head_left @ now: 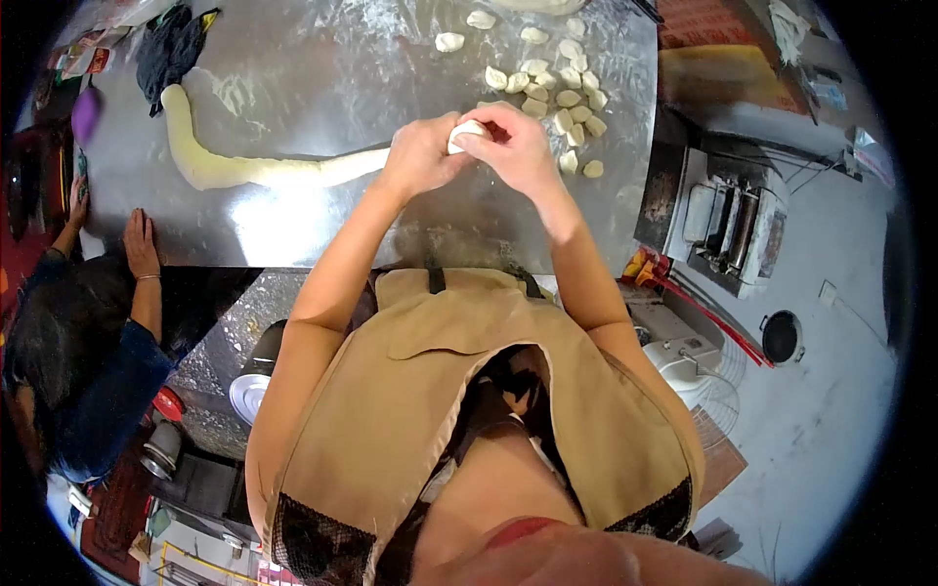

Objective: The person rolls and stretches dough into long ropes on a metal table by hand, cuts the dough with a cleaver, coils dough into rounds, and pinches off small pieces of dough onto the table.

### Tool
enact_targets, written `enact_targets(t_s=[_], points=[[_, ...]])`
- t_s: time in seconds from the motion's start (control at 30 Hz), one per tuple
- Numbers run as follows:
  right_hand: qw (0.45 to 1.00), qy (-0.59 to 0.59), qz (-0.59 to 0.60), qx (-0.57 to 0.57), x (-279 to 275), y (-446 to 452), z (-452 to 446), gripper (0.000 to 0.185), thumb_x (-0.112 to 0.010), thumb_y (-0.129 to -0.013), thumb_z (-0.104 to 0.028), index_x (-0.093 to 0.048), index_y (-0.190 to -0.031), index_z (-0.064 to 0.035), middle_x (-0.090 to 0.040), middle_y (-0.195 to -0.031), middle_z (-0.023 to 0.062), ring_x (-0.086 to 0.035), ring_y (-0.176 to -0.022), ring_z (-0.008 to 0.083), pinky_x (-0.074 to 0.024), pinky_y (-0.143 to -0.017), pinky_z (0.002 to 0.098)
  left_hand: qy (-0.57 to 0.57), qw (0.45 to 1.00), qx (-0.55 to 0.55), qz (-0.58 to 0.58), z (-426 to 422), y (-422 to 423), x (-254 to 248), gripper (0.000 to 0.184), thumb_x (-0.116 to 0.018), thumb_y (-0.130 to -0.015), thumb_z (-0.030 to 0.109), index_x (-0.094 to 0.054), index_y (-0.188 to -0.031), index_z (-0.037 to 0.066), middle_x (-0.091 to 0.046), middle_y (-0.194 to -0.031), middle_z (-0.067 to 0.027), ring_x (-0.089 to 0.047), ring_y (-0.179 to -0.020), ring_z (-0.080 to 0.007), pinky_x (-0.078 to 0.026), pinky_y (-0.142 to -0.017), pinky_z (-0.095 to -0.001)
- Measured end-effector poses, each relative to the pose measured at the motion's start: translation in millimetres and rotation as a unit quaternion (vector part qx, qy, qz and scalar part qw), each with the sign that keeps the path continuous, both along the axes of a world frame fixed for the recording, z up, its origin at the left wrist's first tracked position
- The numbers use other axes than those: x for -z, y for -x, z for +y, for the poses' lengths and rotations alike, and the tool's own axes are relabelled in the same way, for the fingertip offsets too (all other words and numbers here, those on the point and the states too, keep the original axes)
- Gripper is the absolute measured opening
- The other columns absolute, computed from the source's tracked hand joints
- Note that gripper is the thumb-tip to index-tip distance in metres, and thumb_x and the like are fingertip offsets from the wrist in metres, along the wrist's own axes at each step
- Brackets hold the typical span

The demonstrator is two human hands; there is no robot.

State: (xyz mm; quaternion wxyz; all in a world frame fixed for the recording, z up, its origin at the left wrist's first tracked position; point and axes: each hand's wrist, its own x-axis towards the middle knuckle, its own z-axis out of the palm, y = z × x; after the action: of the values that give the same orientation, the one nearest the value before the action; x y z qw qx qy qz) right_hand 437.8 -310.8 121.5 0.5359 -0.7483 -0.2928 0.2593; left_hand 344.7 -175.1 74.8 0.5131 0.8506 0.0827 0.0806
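Observation:
A long pale dough rope [249, 172] lies bent on the metal table, its right end running under my left hand [422, 158]. My left fingers are wrapped round that end. Between the two hands shows a white lump of dough [469, 135], pinched by the thumb and fingers of my right hand [513, 151]. Whether the lump is still joined to the rope is hidden by the fingers. Just beyond and to the right of my right hand lie several small cut dough pieces [568, 99], some touching, others apart.
The floured metal table [322, 78] bears a black cloth or bag [174, 54] at the far left. At left, another person's hand [142, 244] rests on the table edge. A roller machine [731, 225] stands to the right, with red-handled tools [699, 298] nearby.

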Motion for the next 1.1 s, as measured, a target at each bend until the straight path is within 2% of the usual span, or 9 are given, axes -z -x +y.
enact_targets(t_s=[0.1, 0.3, 0.37, 0.43, 0.5, 0.6, 0.77, 0.93, 1.1], points=[[0.952, 0.076, -0.296, -0.008, -8.5, -6.2, 9.2, 0.033, -0.075, -0.076, -0.031, -0.06, -0.075, -0.0023, -0.059, -0.075, 0.0087, -0.059, -0.064, 0.0232, -0.0469, -0.059, 0.0364, -0.028, 1.0, -0.006, 0.011, -0.9, -10.5, -2.8, 0.021, -0.07, -0.074, 0.013, -0.062, -0.093, 0.009, -0.067, -0.08, -0.0158, -0.063, -0.076, -0.039, -0.051, -0.065, -0.0435], [0.956, 0.085, -0.271, 0.076, 53.8, -58.2, 31.6, 0.032, -0.066, -0.079, -0.028, -0.055, -0.06, -0.005, -0.06, -0.066, 0.0119, -0.057, -0.056, 0.0355, -0.0445, -0.052, 0.0451, 0.008, 0.998, -0.029, 0.057, -10.4, -23.4, -34.7, 0.011, -0.071, -0.073, 0.012, -0.064, -0.078, 0.006, -0.064, -0.07, -0.0151, -0.062, -0.065, -0.0364, -0.05, -0.059, -0.0397], [0.882, 0.341, -0.298, 0.128, 88.9, -105.3, 36.1, 0.027, -0.068, -0.078, -0.032, -0.064, -0.073, -0.0055, -0.067, -0.083, 0.0156, -0.064, -0.07, 0.0344, -0.0493, -0.06, 0.0423, 0.05, 0.983, 0.168, -0.047, -39.4, -11.0, -82.5, 0.016, -0.075, -0.074, 0.017, -0.065, -0.078, 0.006, -0.064, -0.068, -0.0135, -0.065, -0.066, -0.0318, -0.051, -0.062, -0.0381], [0.866, 0.372, -0.312, 0.121, 75.9, -123.7, 42.5, 0.03, -0.07, -0.078, -0.034, -0.067, -0.083, -0.0052, -0.068, -0.09, 0.0162, -0.064, -0.077, 0.0321, -0.0505, -0.065, 0.0397, 0.127, 0.99, 0.059, -0.033, -23.3, -20.4, -63.7, 0.028, -0.078, -0.074, 0.023, -0.067, -0.094, 0.006, -0.066, -0.084, -0.0135, -0.065, -0.079, -0.0295, -0.051, -0.075, -0.0368], [0.844, 0.423, -0.306, 0.123, 51.8, -105.9, 34.5, 0.036, -0.073, -0.077, -0.036, -0.069, -0.093, -0.0048, -0.068, -0.097, 0.0167, -0.065, -0.084, 0.0299, -0.0517, -0.07, 0.0372, 0.072, 0.997, -0.019, -0.013, 9.9, -30.7, -30.6, 0.089, -0.08, -0.072, 0.018, -0.03, -0.146, 0.01, -0.05, -0.126, -0.0177, -0.05, -0.117, -0.035, -0.043, -0.098, -0.04], [0.969, 0.243, -0.037, 0.016, 12.3, -70.1, 25.0, 0.047, -0.078, -0.074, -0.037, -0.067, -0.104, -0.0029, -0.067, -0.101, 0.0133, -0.063, -0.09, 0.0226, -0.0504, -0.077, 0.0332, 0.1, 0.992, -0.054, 0.052, 22.7, -38.1, -1.9, 0.097, -0.077, -0.072, 0.011, -0.019, -0.15, 0.012, -0.045, -0.128, -0.0183, -0.044, -0.125, -0.0361, -0.042, -0.1, -0.0408], [0.987, 0.052, 0.149, -0.03, 14.6, -46.0, 7.8, 0.045, -0.081, -0.072, -0.031, -0.067, -0.105, -0.003, -0.066, -0.095, 0.0051, -0.061, -0.085, 0.013, -0.0498, -0.072, 0.0282, 0.103, 0.994, 0.024, 0.034, 23.6, -37.8, -7.8, 0.055, -0.068, -0.074, 0.011, -0.049, -0.126, 0.012, -0.063, -0.105, -0.0199, -0.062, -0.097, -0.0399, -0.052, -0.079, -0.0442], [0.957, 0.101, -0.273, 0.018, -8.2, -28.8, 28.1, 0.038, -0.076, -0.072, -0.035, -0.054, -0.071, -0.0035, -0.05, -0.062, 0.0091, -0.053, -0.057, 0.0253, -0.044, -0.055, 0.0362, -0.014, 0.999, -0.013, 0.05, 18.7, -31.8, -1.0, 0.021, -0.069, -0.075, 0.02, -0.061, -0.089, 0.007, -0.066, -0.078, -0.018, -0.063, -0.077, -0.0404, -0.05, -0.066, -0.0477], [0.941, 0.181, -0.283, 0.03, 43.7, -34.8, 38.2, 0.04, -0.069, -0.076, -0.044, -0.06, -0.075, -0.0053, -0.06, -0.072, 0.017, -0.06, -0.069, 0.0339, -0.0457, -0.059, 0.0436, -0.053, 0.996, -0.021, 0.075, 10.9, -17.4, -14.4, 0.02, -0.07, -0.076, 0.025, -0.061, -0.085, 0.009, -0.065, -0.075, -0.0163, -0.062, -0.073, -0.0392, -0.05, -0.062, -0.0465]])
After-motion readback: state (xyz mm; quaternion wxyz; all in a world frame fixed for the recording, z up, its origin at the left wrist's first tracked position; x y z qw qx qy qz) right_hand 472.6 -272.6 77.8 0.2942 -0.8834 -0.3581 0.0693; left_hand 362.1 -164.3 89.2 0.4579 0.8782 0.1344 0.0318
